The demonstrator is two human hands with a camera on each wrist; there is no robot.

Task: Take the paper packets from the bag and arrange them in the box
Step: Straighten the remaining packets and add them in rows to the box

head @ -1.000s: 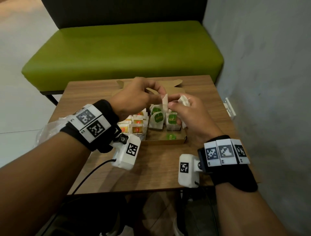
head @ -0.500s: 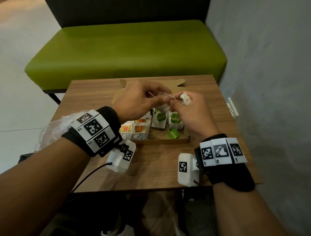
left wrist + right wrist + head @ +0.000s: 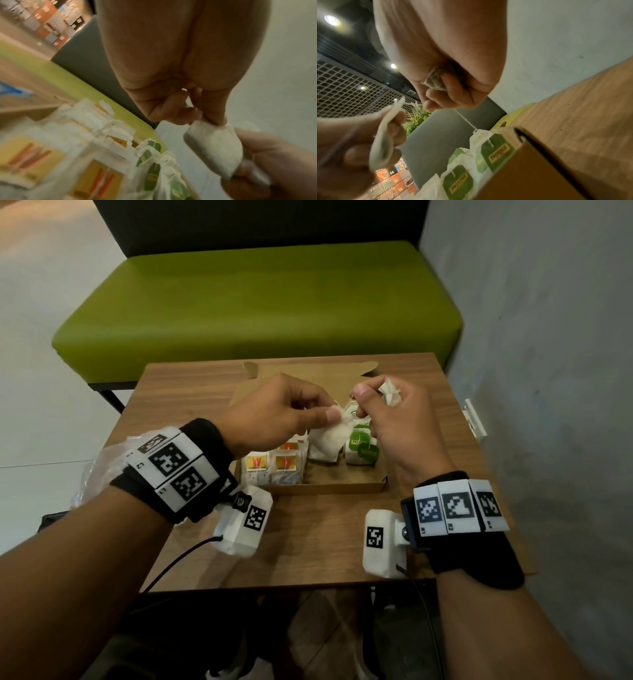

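An open brown cardboard box on the wooden table holds rows of paper packets, yellow-labelled ones on the left and green-labelled ones on the right. Above it, my left hand pinches the top of a plain white packet that hangs down. My right hand curls round a crumpled white packet and pinches a thin string that runs down to a green-labelled packet. The wrist views show the hanging packet and the one in the right palm.
A clear plastic bag lies at the table's left edge, partly behind my left wrist. The box lid lies flat at the back. A green bench stands beyond the table, and a grey wall on the right.
Both hands have risen from the box and drawn slightly apart. The white packet now hangs from my left fingers, and the right hand has pulled the string taut.
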